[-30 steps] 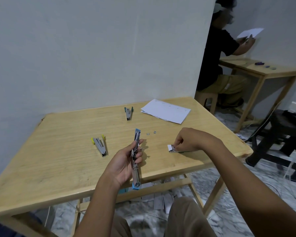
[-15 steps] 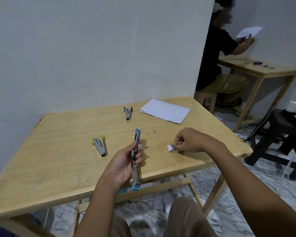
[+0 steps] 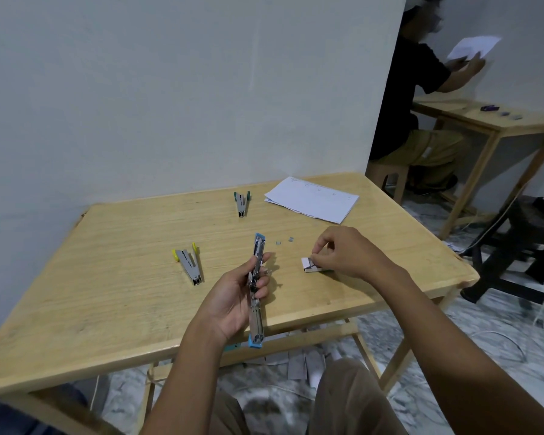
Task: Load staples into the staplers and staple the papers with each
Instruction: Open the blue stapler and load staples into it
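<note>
Gripping the opened-out blue stapler (image 3: pixel 256 290) at mid-length, the left hand (image 3: pixel 233 304) curls its fingers round it above the near edge of the table (image 3: pixel 107 277). At 3 o'clock from it, the right hand (image 3: pixel 343 255) pinches the staple box (image 3: pixel 311 265), which lies on the table. Loose staples (image 3: pixel 285 241) lie at 1 o'clock, the yellow stapler (image 3: pixel 189 262) at 9, the green stapler (image 3: pixel 241 204) at 12 and the papers (image 3: pixel 311 199) at 1, farther back.

No words can be read.
Faint marks are seen on the papers (image 3: pixel 311 199), but they are too small to be read. The small white box (image 3: pixel 308 266) is blurred.
</note>
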A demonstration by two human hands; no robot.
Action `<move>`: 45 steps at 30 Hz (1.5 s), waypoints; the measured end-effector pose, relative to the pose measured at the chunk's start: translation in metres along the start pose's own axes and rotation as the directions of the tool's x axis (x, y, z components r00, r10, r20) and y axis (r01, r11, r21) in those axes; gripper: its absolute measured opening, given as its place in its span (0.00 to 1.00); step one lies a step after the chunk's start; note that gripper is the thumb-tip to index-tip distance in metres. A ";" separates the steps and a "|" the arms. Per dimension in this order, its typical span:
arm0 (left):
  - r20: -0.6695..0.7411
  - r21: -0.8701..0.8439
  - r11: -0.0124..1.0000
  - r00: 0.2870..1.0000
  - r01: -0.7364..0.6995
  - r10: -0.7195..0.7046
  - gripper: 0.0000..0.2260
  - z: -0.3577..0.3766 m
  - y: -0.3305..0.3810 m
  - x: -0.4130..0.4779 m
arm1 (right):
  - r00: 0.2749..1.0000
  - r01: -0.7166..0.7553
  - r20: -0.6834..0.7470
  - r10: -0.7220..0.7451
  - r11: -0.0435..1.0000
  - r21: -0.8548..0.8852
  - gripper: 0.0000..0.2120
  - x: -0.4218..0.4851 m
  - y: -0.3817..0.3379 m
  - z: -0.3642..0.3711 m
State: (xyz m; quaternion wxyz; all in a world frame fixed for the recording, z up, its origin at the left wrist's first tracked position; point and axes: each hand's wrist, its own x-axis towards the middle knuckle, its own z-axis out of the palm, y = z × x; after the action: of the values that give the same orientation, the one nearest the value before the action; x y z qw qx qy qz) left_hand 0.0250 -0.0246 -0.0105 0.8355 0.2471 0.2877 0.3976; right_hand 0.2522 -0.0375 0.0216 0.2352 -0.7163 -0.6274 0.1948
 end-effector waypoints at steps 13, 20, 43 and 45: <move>-0.006 -0.013 1.000 1.000 0.014 -0.014 0.13 0.000 0.000 0.002 | 0.995 0.082 -0.090 -0.035 0.799 0.595 0.08 -0.005 -0.011 0.008; 0.009 -0.047 0.998 0.999 0.037 -0.036 0.14 0.000 0.001 0.001 | 0.989 0.107 0.007 -0.146 0.757 0.645 0.06 -0.002 -0.032 0.024; 0.069 -0.093 0.992 0.995 0.080 -0.074 0.08 -0.006 0.003 0.002 | 0.965 0.212 0.012 -0.264 0.800 0.561 0.05 0.007 -0.046 0.044; 0.071 -0.091 0.992 0.995 0.083 -0.076 0.08 -0.006 0.003 0.002 | 0.964 0.209 0.022 -0.265 0.805 0.555 0.04 0.006 -0.045 0.044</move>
State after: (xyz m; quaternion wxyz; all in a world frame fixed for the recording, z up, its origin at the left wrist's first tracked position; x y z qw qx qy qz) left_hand 0.0199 -0.0204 -0.0134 0.8707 0.2093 0.2499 0.3684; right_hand 0.1917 -0.0227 0.0121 0.4216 -0.5242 -0.6405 0.3704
